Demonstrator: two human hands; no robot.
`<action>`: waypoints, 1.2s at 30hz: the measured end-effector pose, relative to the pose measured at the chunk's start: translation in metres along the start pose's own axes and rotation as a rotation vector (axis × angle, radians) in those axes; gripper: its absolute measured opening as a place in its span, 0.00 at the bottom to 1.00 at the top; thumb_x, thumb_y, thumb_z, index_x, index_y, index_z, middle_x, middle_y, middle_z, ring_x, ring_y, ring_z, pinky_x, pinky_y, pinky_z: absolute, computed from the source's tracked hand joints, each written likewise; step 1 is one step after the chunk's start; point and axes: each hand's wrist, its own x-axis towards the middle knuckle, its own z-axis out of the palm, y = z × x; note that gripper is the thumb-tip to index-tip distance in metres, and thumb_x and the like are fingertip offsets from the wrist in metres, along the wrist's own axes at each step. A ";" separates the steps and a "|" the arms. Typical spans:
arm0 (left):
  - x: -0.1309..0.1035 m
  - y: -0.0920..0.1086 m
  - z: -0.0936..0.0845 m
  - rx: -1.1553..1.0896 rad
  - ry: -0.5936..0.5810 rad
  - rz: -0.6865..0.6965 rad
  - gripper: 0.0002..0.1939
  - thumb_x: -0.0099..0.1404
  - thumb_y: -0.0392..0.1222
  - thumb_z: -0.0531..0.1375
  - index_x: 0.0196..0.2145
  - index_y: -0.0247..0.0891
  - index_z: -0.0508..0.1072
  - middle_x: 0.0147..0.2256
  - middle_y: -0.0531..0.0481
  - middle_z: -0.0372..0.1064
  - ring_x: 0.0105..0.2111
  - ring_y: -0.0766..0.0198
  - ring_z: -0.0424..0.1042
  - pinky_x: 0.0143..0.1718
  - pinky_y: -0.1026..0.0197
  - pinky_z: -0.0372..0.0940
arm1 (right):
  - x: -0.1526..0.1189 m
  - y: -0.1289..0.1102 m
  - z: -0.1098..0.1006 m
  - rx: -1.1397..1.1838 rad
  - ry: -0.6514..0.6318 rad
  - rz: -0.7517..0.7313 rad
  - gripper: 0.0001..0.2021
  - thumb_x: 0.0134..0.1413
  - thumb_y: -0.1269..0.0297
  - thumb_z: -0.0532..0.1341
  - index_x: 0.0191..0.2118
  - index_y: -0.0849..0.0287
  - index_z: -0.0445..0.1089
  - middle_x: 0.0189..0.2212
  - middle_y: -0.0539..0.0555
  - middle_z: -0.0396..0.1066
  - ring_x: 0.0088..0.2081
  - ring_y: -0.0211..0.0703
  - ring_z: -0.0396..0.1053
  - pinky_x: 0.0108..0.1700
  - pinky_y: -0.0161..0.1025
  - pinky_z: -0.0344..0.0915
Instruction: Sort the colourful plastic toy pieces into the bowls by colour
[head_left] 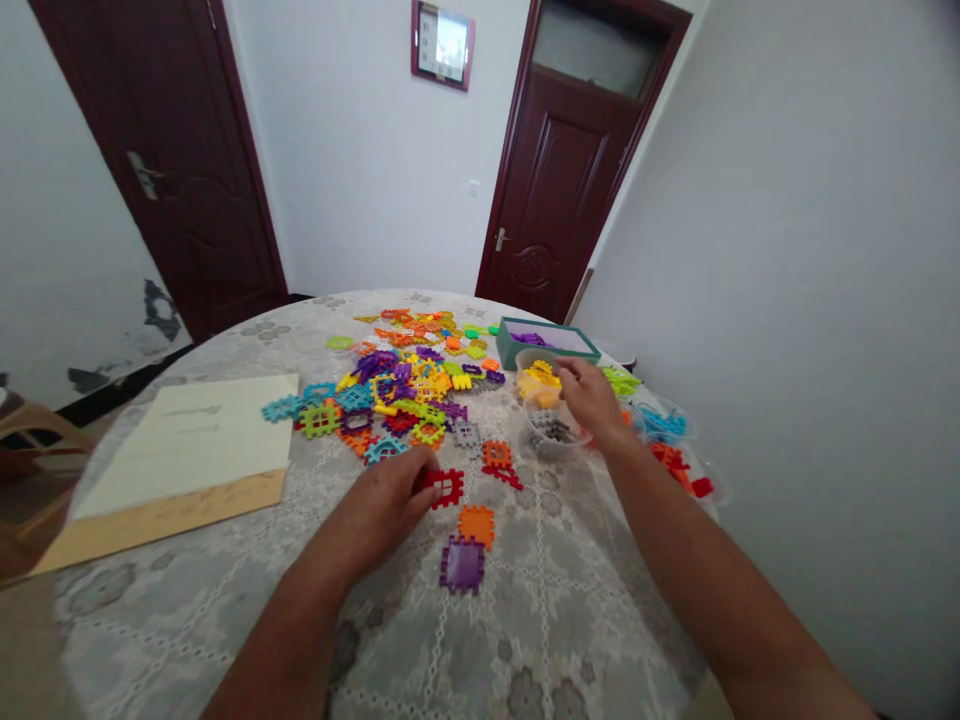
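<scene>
My left hand (397,497) pinches a red window-shaped piece (448,488) above the patterned tablecloth. Just below it lie an orange square piece (477,525) and a purple square piece (462,565). An orange piece (496,455) and a red triangular piece (504,476) rest to its right. My right hand (589,392) is over the rims of two clear bowls, one with yellow pieces (541,376) and one with grey pieces (551,426). Its fingers are bent together, and what they hold, if anything, is too small to name.
A large mixed pile of plastic pieces (405,390) covers the table's middle. Behind the bowls stands a green box (510,348) with purple pieces. More containers hold blue pieces (664,422) and red pieces (671,462) at right. A paper-covered board (187,440) lies at left.
</scene>
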 end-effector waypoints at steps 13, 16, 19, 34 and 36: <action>0.002 0.016 -0.002 -0.083 -0.151 0.092 0.17 0.68 0.58 0.58 0.33 0.41 0.70 0.29 0.53 0.71 0.30 0.62 0.68 0.32 0.61 0.59 | -0.162 -0.078 0.007 0.403 -0.476 -0.141 0.09 0.67 0.62 0.60 0.46 0.54 0.78 0.33 0.49 0.76 0.32 0.37 0.71 0.37 0.35 0.67; 0.003 0.016 -0.001 -0.088 -0.190 0.105 0.16 0.69 0.58 0.58 0.37 0.43 0.72 0.33 0.52 0.75 0.33 0.60 0.72 0.36 0.60 0.64 | -0.162 -0.068 -0.020 0.307 -0.339 -0.151 0.10 0.68 0.62 0.59 0.47 0.54 0.77 0.34 0.50 0.76 0.34 0.39 0.72 0.39 0.36 0.68; 0.006 0.012 -0.002 -0.047 -0.106 0.079 0.18 0.69 0.60 0.56 0.42 0.44 0.72 0.37 0.49 0.77 0.37 0.56 0.75 0.39 0.58 0.66 | -0.161 -0.045 -0.056 0.138 -0.076 -0.158 0.10 0.68 0.63 0.58 0.48 0.54 0.76 0.38 0.53 0.77 0.37 0.42 0.73 0.42 0.39 0.69; 0.014 -0.012 0.004 0.143 -0.037 -0.007 0.21 0.69 0.57 0.53 0.50 0.41 0.71 0.44 0.43 0.79 0.42 0.50 0.78 0.45 0.52 0.69 | -0.130 0.105 -0.153 -0.895 0.311 0.333 0.12 0.64 0.58 0.58 0.39 0.59 0.77 0.38 0.60 0.77 0.34 0.46 0.70 0.33 0.39 0.55; 0.012 -0.010 0.004 0.156 -0.043 0.001 0.20 0.70 0.56 0.53 0.50 0.41 0.71 0.44 0.43 0.79 0.42 0.52 0.78 0.44 0.53 0.68 | -0.131 0.101 -0.145 -0.870 0.308 0.317 0.13 0.65 0.56 0.58 0.38 0.59 0.77 0.37 0.59 0.77 0.33 0.46 0.69 0.32 0.39 0.54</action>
